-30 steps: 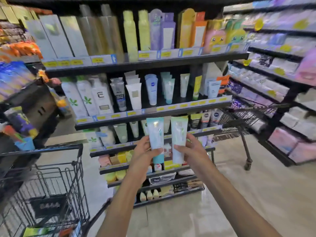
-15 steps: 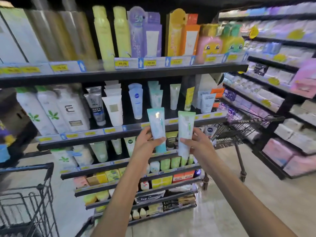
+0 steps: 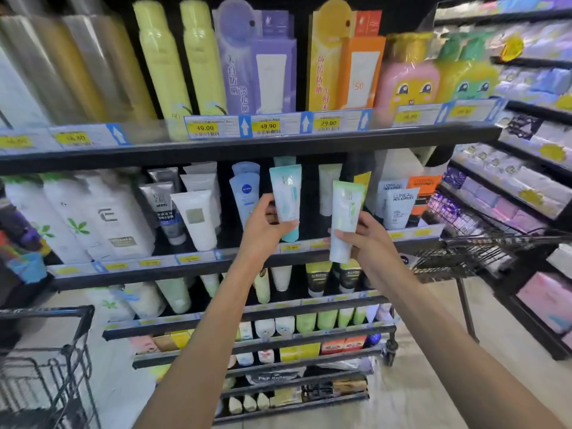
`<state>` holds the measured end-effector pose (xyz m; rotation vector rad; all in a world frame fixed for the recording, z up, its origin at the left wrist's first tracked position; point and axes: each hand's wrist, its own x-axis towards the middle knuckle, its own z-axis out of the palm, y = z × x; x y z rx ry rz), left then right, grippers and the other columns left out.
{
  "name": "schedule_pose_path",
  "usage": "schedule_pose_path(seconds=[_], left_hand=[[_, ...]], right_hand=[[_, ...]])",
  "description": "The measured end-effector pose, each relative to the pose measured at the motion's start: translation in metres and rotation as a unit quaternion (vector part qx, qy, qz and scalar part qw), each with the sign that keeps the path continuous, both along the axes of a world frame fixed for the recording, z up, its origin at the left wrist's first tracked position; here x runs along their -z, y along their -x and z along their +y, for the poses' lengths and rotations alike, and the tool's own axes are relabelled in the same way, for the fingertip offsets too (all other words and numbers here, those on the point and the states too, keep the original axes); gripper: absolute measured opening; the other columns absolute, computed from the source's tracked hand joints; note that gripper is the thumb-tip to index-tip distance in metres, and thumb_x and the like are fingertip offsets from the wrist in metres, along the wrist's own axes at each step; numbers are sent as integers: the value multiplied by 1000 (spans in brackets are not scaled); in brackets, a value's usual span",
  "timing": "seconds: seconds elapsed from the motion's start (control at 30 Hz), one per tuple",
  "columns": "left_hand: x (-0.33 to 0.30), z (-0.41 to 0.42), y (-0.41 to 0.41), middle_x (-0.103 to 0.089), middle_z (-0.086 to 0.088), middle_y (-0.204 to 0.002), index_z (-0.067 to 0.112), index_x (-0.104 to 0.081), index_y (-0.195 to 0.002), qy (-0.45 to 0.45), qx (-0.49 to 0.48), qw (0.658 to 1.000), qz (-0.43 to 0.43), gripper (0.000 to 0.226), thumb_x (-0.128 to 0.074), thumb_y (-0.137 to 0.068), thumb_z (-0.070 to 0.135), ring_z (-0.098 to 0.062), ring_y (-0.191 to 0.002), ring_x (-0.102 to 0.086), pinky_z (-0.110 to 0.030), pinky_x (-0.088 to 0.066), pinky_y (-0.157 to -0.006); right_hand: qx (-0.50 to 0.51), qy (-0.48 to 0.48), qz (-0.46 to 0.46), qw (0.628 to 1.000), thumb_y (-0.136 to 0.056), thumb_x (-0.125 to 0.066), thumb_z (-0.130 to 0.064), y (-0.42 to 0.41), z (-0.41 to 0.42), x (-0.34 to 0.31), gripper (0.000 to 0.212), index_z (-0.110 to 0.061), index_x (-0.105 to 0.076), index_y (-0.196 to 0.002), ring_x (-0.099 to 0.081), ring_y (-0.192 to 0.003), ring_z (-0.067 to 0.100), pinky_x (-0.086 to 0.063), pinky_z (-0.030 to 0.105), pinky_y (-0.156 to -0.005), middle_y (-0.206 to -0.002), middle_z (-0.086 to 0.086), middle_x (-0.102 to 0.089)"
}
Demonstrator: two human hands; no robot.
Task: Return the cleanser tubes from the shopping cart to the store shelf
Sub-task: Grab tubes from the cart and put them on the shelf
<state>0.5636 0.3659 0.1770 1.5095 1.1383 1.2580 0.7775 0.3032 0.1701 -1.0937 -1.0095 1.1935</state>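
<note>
Here, both tubes are out of the shopping cart (image 3: 46, 360) but not yet shelved. The left hand (image 3: 266, 226) wraps its grip round the blue-capped tube (image 3: 286, 199), raised before the middle shelf (image 3: 216, 264). The right hand (image 3: 363, 239) clasps the green-topped tube (image 3: 345, 221), held slightly lower. Placing both remains.

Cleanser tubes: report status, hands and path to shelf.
Left hand grips teal tube; right hand grips green tube. Both raised at second shelf, neither placed. Nivea tube stands beside the gap.
</note>
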Motion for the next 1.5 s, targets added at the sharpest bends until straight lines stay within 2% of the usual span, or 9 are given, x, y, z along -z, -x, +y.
schedule_pose_path(seconds=[0.13,0.33,0.63,0.8,0.9,1.0,1.23,1.37,1.5], left_hand=[[5,14,-8,-69,6,-112,35,-55,-112,-1,-29,999,42,48,-82,-84,7,-8,-101,-68,-28,-60,-83],[21,24,-14,-69,-1,-115,20,-56,-120,26,-44,995,82,50,-82,-82,-1,-12,-102,-70,-22,-60,-76],[34,29,-16,-70,2,-116,21,-57,-124,29,-42,986,160,59,-87,-77,3,-14,-102,-71,-33,-61,-87],[33,33,-11,-70,-1,-115,19,-57,-128,47,-42,983,173,63,-88,-75,4,-17,-101,-71,-39,-61,-91],[31,33,-8,-70,-2,-116,17,-57,-129,52,-34,981,186,63,-89,-76,8,-18,-103,-71,-42,-60,-94],[29,32,-2,-71,-3,-117,15,-59,-123,51,-24,975,217,54,-88,-79,17,-15,-102,-70,-38,-59,-94],[32,25,23,-66,-1,-129,21,-61,-133,39,-4,898,438,63,-77,-83,56,-20,-116,-63,-46,-54,-97],[31,22,25,-68,2,-109,25,-69,-116,20,8,850,526,41,-74,-86,52,-18,-95,-63,-40,-55,-83],[32,20,26,-66,1,-105,22,-70,-114,-6,7,827,561,34,-74,-89,46,-20,-93,-62,-35,-49,-75]], right_hand=[[-15,2,1,1000,-89,-76,-4,-10,10,2,48,-26,-60,-128,-72,-110,28,-56,57,-97,-120,5,-74],[-40,2,7,999,-89,-73,-2,-23,16,7,54,-19,-55,-137,-74,-106,31,-57,55,-93,-120,9,-75],[-19,-5,-23,1000,-90,-76,-4,-35,25,9,52,-17,-56,-135,-73,-109,28,-58,50,-91,-119,7,-75],[14,-31,-101,994,-89,-79,-11,-35,34,-2,45,-26,-58,-126,-72,-104,8,-56,31,-86,-111,-10,-78],[34,-42,-156,986,-88,-81,-14,-29,41,-11,46,-30,-57,-123,-70,-97,0,-54,18,-73,-109,-14,-73],[68,-49,-224,971,-86,-82,-16,-22,55,-16,49,-27,-55,-126,-65,-97,1,-49,19,-72,-109,-17,-65],[93,-16,-333,938,-84,-83,-9,-4,82,-3,46,-18,-54,-118,-64,-97,15,-49,25,-77,-105,-5,-64],[106,15,-398,911,-82,-83,-12,2,89,10,46,-14,-55,-117,-66,-102,22,-49,32,-77,-105,-2,-65],[120,28,-445,887,-80,-85,-18,3,88,13,50,-13,-53,-118,-67,-105,29,-55,40,-82,-114,6,-69]])
